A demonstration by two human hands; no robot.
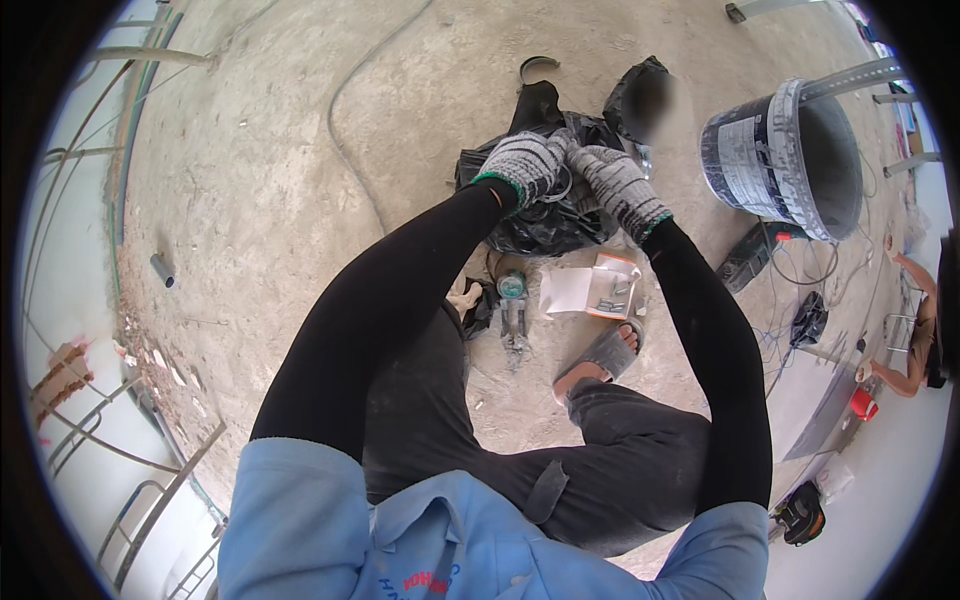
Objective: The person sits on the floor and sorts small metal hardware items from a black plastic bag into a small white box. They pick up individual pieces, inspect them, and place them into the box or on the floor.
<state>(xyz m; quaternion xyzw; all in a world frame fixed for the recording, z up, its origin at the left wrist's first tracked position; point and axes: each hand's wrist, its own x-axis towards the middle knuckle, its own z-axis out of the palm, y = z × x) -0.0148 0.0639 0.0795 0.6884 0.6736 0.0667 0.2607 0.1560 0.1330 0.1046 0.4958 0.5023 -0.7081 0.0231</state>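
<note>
My left hand and my right hand wear grey striped knit gloves and meet at the fingertips. Both are closed, directly over a crumpled black plastic bag. Whatever their fingers pinch is hidden by the gloves. A pale rounded edge shows between the hands, too unclear to name. Just nearer than the bag lies an opened small white and orange box with metal pieces in it. Left of the box sits a roll of greenish tape, above a dusty metal tool.
A dusty bucket lies tilted at the right, beside a black case and loose cables. My sandalled foot is close to the box. A grey cable crosses the concrete floor. Another person's limbs show at the right edge.
</note>
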